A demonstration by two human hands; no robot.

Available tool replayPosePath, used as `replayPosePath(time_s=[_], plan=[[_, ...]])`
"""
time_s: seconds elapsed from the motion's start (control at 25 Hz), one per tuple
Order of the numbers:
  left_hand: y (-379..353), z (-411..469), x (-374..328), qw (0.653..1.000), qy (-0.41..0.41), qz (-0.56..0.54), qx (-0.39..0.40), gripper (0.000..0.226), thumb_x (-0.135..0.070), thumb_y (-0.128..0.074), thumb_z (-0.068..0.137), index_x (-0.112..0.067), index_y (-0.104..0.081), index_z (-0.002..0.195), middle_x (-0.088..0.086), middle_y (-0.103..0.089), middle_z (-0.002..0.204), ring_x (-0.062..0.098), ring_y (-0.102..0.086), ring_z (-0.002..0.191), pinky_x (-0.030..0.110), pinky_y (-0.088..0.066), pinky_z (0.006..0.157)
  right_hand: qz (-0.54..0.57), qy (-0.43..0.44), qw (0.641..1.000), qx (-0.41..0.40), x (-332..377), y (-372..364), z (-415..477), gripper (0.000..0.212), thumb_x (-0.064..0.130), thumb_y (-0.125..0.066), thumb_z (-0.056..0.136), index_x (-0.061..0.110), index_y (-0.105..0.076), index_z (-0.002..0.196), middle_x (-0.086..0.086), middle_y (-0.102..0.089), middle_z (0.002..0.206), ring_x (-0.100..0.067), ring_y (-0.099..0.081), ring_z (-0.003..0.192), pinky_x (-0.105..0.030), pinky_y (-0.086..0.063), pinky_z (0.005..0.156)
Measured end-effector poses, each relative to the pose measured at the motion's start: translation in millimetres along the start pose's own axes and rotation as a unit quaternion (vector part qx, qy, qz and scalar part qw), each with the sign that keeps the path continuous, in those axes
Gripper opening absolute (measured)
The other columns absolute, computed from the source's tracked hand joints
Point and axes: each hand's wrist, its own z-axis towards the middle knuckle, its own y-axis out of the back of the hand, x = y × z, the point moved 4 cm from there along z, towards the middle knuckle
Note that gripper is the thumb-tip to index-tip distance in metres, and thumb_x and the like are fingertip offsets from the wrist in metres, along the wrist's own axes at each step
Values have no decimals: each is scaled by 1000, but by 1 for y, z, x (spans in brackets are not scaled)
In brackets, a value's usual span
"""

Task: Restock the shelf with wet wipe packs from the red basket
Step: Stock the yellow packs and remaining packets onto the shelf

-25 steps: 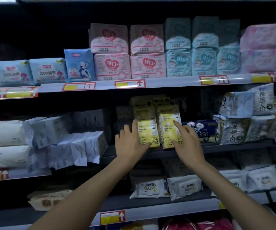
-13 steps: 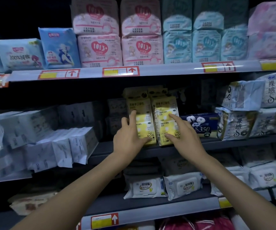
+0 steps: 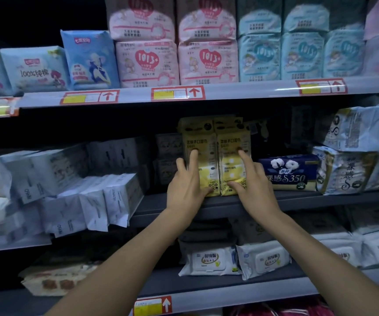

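Note:
Two yellow wet wipe packs stand upright side by side on the middle shelf [image 3: 206, 205]. My left hand [image 3: 187, 183] lies against the left yellow pack [image 3: 203, 142], fingers straight up its front and thumb at its lower edge. My right hand [image 3: 251, 185] presses the right yellow pack [image 3: 232, 144] the same way, index finger pointing up its face. More yellow packs stand behind them. The red basket is out of view.
A dark blue S350 pack [image 3: 289, 173] lies right of the yellow packs, with grey-white packs [image 3: 348, 172] beyond. White packs [image 3: 70, 197] lean at the left. Pink and teal packs [image 3: 206, 62] fill the upper shelf. White lidded wipe packs [image 3: 209, 261] sit on the lower shelf.
The view has moved closer to the shelf and shifted slightly. Both hands stay on the two yellow packs, which now stand a little further back and straighter.

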Motion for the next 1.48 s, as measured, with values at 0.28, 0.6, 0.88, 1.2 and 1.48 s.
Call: replayPosePath(time_s=[0.28,0.6,0.88,1.2,1.48], plan=[[15,-2,-5,973,-56,215,-63,111,-64,-78,77,-24,-14,158,18,-19,160,40,-30,145,61,-26,116,-200,49,978,-5,26,11,-5,100,27,-78,90,29,-11,164,-23,-13,164,-44,-29,149,-46,-61,86],[20,19,-11,965,-106,238,25,104,-46,-80,84,-23,-10,158,19,-18,160,43,-49,131,52,-44,105,-269,110,957,23,36,8,11,102,10,-80,87,24,-13,163,-23,-15,165,-46,-6,157,-39,-58,92],[19,16,-12,961,-109,255,15,107,-50,-81,82,-23,-10,158,19,-17,160,42,-50,129,49,-42,106,-272,121,954,32,23,8,16,99,20,-83,86,23,-18,162,-20,-24,161,-44,-16,154,-42,-58,89],[16,3,-13,956,-101,277,-16,102,-59,-71,88,-31,-7,161,16,-2,164,43,-27,145,67,-29,114,-262,116,958,-23,18,14,5,94,23,-88,82,15,-34,159,-21,-32,163,-40,-33,152,-48,-55,98],[17,7,-23,959,-94,268,18,99,-42,-79,87,-29,-13,160,15,-7,164,42,-33,143,67,-30,115,-268,104,957,19,21,29,11,89,9,-78,85,23,-32,160,-10,-34,162,-30,-31,153,-43,-60,88]])
